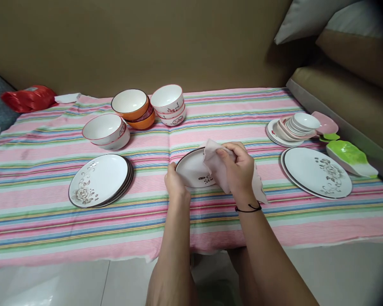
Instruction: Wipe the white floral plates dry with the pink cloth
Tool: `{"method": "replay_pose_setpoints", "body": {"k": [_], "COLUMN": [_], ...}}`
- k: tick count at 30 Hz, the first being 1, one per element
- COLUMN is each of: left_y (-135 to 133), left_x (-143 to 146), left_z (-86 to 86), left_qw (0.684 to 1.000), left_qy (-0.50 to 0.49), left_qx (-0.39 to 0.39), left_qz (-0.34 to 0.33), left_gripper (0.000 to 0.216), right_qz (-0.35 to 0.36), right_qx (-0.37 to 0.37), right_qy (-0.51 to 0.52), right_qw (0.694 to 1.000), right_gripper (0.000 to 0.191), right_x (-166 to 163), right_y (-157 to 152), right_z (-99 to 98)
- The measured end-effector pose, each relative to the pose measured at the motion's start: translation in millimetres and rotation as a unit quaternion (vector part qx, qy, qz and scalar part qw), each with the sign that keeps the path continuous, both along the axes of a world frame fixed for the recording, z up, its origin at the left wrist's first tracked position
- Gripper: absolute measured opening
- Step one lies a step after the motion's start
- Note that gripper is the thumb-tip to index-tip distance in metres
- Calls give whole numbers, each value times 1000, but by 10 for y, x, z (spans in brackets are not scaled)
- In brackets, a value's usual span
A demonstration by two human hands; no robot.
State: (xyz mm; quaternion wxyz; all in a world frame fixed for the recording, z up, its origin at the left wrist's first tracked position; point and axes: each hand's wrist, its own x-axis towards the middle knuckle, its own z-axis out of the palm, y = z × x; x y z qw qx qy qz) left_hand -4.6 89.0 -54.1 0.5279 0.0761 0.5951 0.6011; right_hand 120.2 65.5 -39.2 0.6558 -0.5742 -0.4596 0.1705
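A white plate (191, 169) with a dark rim and dark floral print is held tilted in front of me. My left hand (176, 182) grips its left edge, fingers closed around the rim. Bunched in my right hand (239, 168) is a pale pink cloth (217, 163), which lies against the plate's right part and hides it. A corner of the cloth hangs beyond my wrist. To the left rests a stack of floral plates (98, 178); on the right are more large floral plates (315, 172).
Behind stand white bowls (104, 129), orange bowls (130, 104) and stacked red-rimmed bowls (168, 102). Small dishes (295, 127) and a green leaf-shaped dish (349, 157) sit at right. A red bundle (28, 98) lies far left on the striped cloth (140, 229).
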Motion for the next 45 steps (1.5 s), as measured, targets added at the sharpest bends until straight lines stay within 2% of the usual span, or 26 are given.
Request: {"method": "replay_pose_setpoints", "body": {"k": [3,8,11,15,21,26,29,32,35,40,45], "left_y": [-27,-98,-111,-85,-38,-20,-34,-62,-87,-127,-152], "left_x": [-9,1,8,-4,-32,-38,-17,13,32,23,-8], "left_z": [69,146,147,137,110,42,60,118,165,190,213], "left_qw": [998,970,958,972,990,994,993,989,976,935,921], "left_qy": [66,132,141,126,74,14,23,54,94,185,230], "left_qx": [9,181,221,179,111,73,78,112,178,281,289], "left_qz": [-16,-90,-113,-81,-50,-77,-81,-78,-81,-108,-121], "left_gripper": [20,34,36,34,25,22,24,26,26,33,34], "right_qz": [-12,25,57,62,90,109,117,98,69,56,51], "right_qx": [52,84,81,76,52,53,61,72,73,70,82], "right_qy": [-78,-272,-334,-309,-143,-30,-5,-6,-21,-145,-228], "right_qw": [996,958,937,946,984,992,991,993,995,985,969], "right_gripper": [6,10,12,12,8,5,8,9,8,8,10], "right_x": [4,-29,-101,-170,-79,26,37,18,-9,-58,-96], "right_y": [-35,-116,-119,-79,-21,-3,-8,-9,-14,-57,-68], "right_z": [49,134,148,128,42,-6,1,18,50,160,224]}}
